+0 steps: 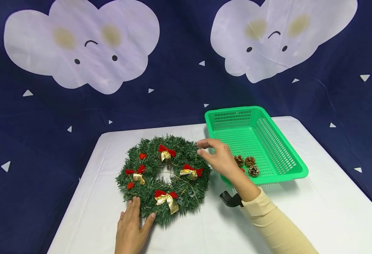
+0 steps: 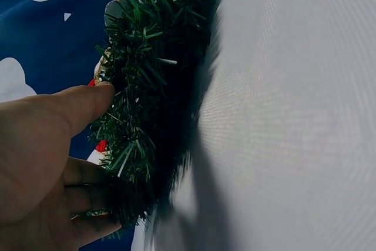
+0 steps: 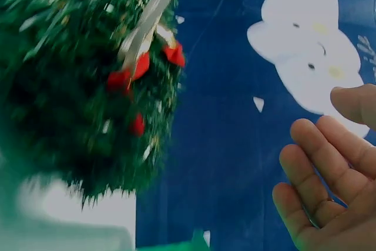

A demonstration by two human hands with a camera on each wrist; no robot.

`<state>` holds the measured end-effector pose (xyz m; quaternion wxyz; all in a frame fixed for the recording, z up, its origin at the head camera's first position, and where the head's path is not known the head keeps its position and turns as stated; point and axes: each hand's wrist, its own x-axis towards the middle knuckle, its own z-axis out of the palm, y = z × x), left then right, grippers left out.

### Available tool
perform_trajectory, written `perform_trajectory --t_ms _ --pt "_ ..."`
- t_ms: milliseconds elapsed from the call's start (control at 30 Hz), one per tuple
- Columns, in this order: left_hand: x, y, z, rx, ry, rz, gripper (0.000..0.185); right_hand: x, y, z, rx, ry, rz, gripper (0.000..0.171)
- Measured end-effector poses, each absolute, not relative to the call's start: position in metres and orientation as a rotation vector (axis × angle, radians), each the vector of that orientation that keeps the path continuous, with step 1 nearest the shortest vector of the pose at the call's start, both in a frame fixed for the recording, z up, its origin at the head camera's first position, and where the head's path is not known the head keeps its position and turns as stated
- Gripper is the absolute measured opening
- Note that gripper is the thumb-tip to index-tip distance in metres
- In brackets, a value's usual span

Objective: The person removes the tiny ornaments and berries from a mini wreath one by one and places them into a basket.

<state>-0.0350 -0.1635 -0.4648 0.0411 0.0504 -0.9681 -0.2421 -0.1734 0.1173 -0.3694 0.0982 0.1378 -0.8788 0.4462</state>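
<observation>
A green wreath (image 1: 186, 151) lies on the white table, trimmed with several red and gold bows (image 1: 166, 199) and two small red balls (image 1: 142, 156) on its left side. My left hand (image 1: 130, 225) rests against the wreath's near left edge, thumb spread from the fingers. In the left wrist view, its fingertips reach into the green needles. My right hand (image 1: 218, 157) hovers between the wreath's right side and the green basket. Its fingers are bent loosely with a gap to the thumb, and the right wrist view shows nothing in that hand (image 3: 329, 186).
To the right stands a green plastic basket (image 1: 287, 148) with several pine cones (image 1: 253, 171) and a bit of something red (image 1: 242, 170), partly hidden by the right forearm. Behind the table (image 1: 329, 197) hangs a dark blue cloth (image 1: 179, 88) with white clouds.
</observation>
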Motion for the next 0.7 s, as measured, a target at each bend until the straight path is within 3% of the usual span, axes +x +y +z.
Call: perform_trajectory --t_ms 700 --pt "-0.035 -0.164 -0.466 0.152 -2.966 -0.718 0.079 -0.197 0.05 -0.373 0.559 -2.625 1.46 0.03"
